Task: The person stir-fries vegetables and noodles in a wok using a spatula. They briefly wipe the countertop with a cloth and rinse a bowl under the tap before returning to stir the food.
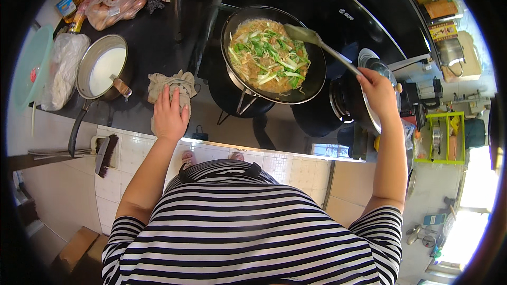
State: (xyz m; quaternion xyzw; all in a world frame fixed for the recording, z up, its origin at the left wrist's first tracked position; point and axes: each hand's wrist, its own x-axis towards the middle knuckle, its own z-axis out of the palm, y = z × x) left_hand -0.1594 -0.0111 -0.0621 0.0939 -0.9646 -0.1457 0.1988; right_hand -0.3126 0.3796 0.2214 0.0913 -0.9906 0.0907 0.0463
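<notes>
My right hand (377,89) grips the end of a long-handled metal spatula (336,55). Its blade sits inside the far right rim of a black wok (317,63). Noodle-like strands with chopped green leaves and pale stalks (269,55) fill the wok, which stands on a gas burner (244,99). My left hand (171,113) lies flat, fingers spread, on a crumpled beige cloth (180,81) at the counter's front edge. The palm hides part of the cloth.
Left of the cloth stands a saucepan (122,53) of white liquid, its black handle (77,130) jutting past the counter. Bags (65,67) and bottles (67,4) crowd the left end. A lidded pan (370,99) sits under my right forearm. A black range hood (336,4) is beyond the wok.
</notes>
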